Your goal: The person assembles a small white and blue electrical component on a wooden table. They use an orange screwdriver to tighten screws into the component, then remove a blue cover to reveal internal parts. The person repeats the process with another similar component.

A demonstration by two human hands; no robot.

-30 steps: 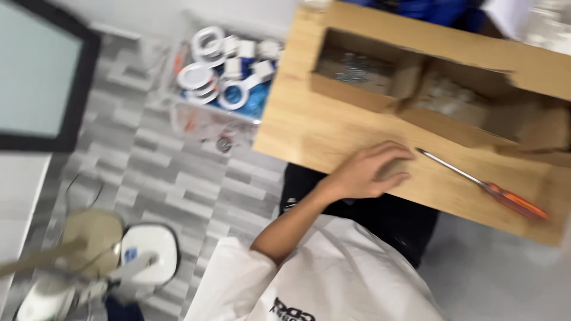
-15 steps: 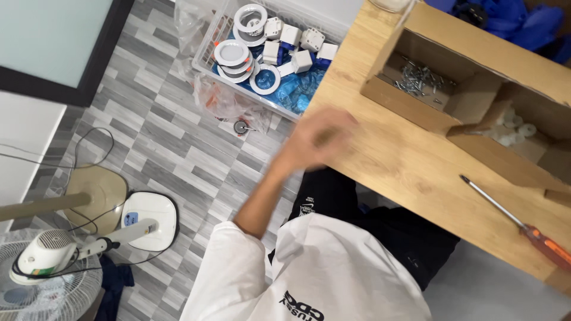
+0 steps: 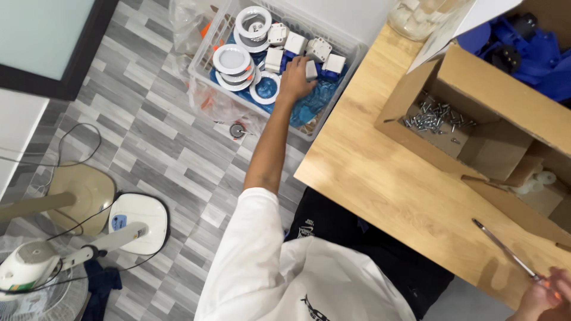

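While the left hand (image 3: 295,83) pinches one white block (image 3: 311,70), right hand (image 3: 544,297) fingers seemingly close on one screwdriver (image 3: 505,252).

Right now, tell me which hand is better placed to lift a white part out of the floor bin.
Left. The left hand is already inside the clear bin, touching a white block. The right hand sits at the table's near edge by the screwdriver.

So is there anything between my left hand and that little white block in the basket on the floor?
Nothing visible. The left hand is already down in the white basket, and its fingers touch the small white block. Round white rings and other white blocks lie beside it, not in between.
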